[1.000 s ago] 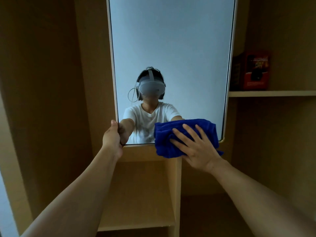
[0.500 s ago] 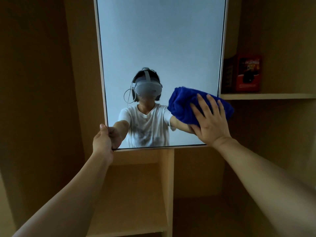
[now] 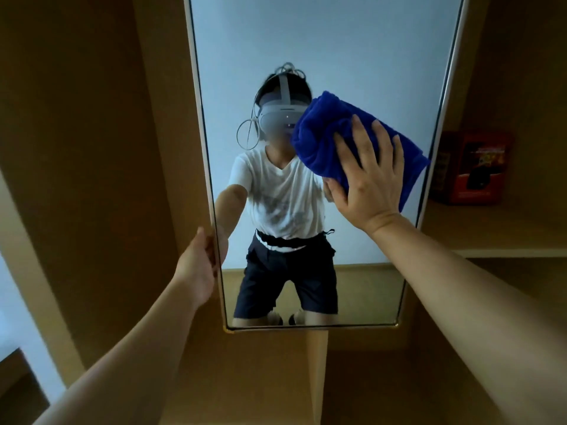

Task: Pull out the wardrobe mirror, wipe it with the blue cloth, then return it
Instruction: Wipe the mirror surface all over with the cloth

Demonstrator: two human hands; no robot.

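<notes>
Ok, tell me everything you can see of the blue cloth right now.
The blue cloth is a deep royal blue, plush like terry or microfibre, bunched into a thick folded wad. It lies flat against the glass of the mirror, in the right half, about mid-height. The right hand presses on it with fingers spread, covering its lower middle; one end sticks out up-left, the other reaches the mirror's right frame. Nothing else touches it.
</notes>
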